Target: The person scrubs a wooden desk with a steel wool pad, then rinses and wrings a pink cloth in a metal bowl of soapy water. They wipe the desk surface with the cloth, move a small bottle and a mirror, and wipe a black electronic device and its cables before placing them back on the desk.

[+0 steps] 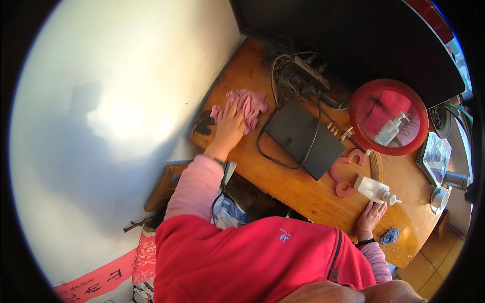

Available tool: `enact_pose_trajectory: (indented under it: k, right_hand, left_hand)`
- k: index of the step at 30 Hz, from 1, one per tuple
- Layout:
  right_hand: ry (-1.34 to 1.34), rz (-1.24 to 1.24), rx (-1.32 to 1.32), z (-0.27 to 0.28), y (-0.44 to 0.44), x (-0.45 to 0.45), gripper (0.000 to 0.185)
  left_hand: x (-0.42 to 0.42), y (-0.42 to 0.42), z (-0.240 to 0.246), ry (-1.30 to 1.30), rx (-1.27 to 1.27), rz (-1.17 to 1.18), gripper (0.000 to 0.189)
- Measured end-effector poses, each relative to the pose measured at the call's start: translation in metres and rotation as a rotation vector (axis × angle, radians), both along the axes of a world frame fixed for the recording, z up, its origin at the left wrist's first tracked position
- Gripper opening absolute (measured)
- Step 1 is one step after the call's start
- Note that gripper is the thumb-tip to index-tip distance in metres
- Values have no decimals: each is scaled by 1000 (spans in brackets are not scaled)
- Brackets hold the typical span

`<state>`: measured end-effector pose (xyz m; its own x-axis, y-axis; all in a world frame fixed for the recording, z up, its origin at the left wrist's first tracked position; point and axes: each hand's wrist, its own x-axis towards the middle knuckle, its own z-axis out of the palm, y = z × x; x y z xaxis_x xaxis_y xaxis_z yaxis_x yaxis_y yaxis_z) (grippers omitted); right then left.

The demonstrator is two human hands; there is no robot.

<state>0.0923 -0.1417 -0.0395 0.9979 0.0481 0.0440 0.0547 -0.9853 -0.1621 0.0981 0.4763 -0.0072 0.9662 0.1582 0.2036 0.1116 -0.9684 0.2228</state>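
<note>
My left hand presses on a crumpled pink cloth at the left end of a wooden tabletop. Its fingers are spread into the folds. A dark worn patch in the wood lies beside the cloth. My right hand rests on the table near the front edge, its fingertips close to a clear pump bottle; I cannot tell if they touch. Nothing shows in that hand. A small blue-grey scrubbing pad lies beside the right wrist.
Between my hands sits a flat black box with a cable across it. Behind are tangled cables and a power strip, under a large black screen. A red round mirror, pink scalloped frame, comb and mug stand rightward.
</note>
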Motion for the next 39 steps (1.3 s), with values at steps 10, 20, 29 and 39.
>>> enact_pose_trajectory:
  k: [10, 20, 29, 39]
  right_hand:
    - [-41, 47, 22, 10, 6, 3, 43]
    - [-67, 66, -2, 5, 2, 5, 47]
    - [-107, 103, 32, 17, 13, 6, 50]
    - [-72, 71, 25, 18, 13, 4, 44]
  left_hand:
    - [-7, -21, -12, 36, -1, 100, 38]
    - [-50, 26, -23, 59, 13, 519, 44]
    - [-100, -30, 1, 59, -63, 78, 37]
    - [119, -6, -16, 70, 18, -54, 38]
